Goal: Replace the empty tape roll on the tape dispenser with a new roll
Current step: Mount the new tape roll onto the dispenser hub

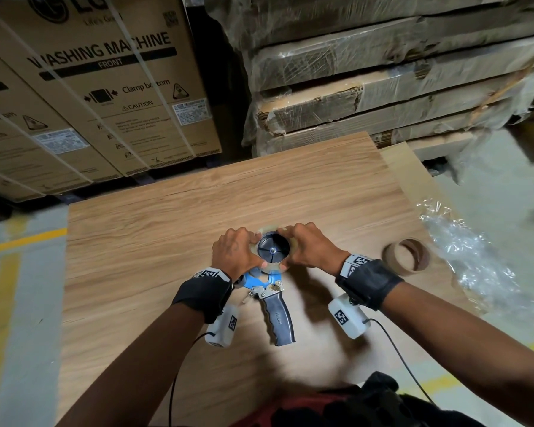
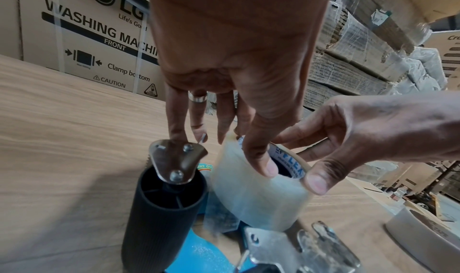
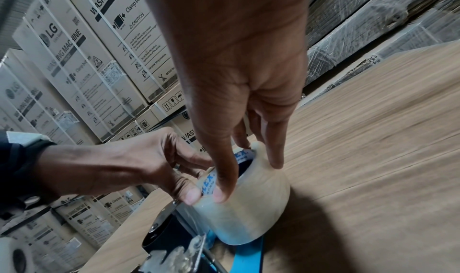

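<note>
My left hand and right hand both pinch clear glossy tape roll from opposite sides, seated over black ribbed hub of blue metal dispenser on wooden table. I'd press evenly, keep roll square. Empty brown cardboard core lies well right.

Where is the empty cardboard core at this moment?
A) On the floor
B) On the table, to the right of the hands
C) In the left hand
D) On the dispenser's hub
B: the empty cardboard core lies on the wooden table, apart from both hands, which hold the new tape roll on the dispenser.
</note>
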